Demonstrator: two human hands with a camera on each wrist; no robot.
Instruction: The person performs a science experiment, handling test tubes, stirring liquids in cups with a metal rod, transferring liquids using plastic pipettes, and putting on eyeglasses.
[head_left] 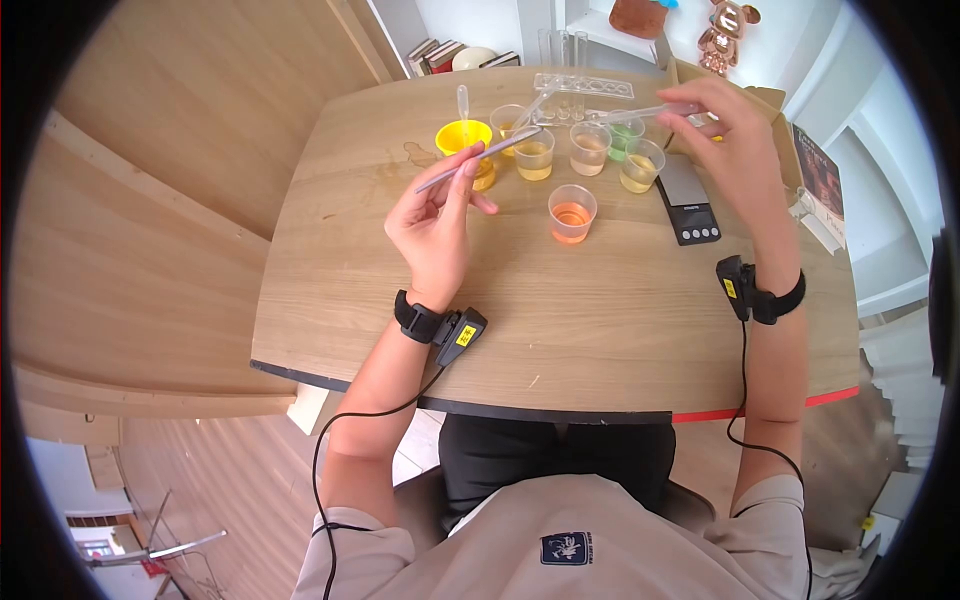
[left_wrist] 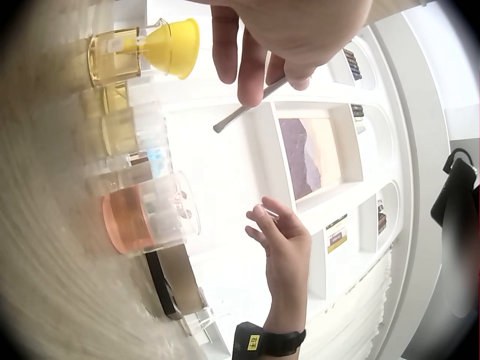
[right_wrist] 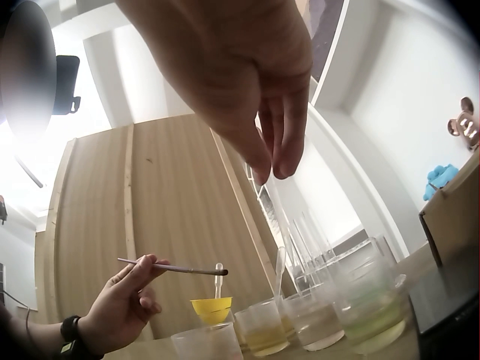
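My left hand (head_left: 435, 232) pinches a slim lilac-grey stick (head_left: 500, 148) with a dark, slightly flared end (right_wrist: 223, 272), raised over the table in front of the cups. A clear plastic dropper (head_left: 645, 112) is pinched between the thumb and fingers of my right hand (head_left: 738, 145), held above the cups at the right. Below the hands stands a clear cup of orange liquid (head_left: 572, 215). Behind it are cups of yellowish liquid (head_left: 534, 160), pale pink liquid (head_left: 589, 155) and green liquid (head_left: 626, 140). A yellow funnel (left_wrist: 174, 49) sits on a container of yellow liquid (left_wrist: 112, 58).
Glass tubes stand in a clear rack (head_left: 610, 88) at the back. One dropper (head_left: 463, 100) stands in the funnel, another (head_left: 545, 98) leans in a cup. At right are a black scale (head_left: 692, 215) and a cardboard box (head_left: 785, 135). Wet spots (head_left: 420, 155) mark the table.
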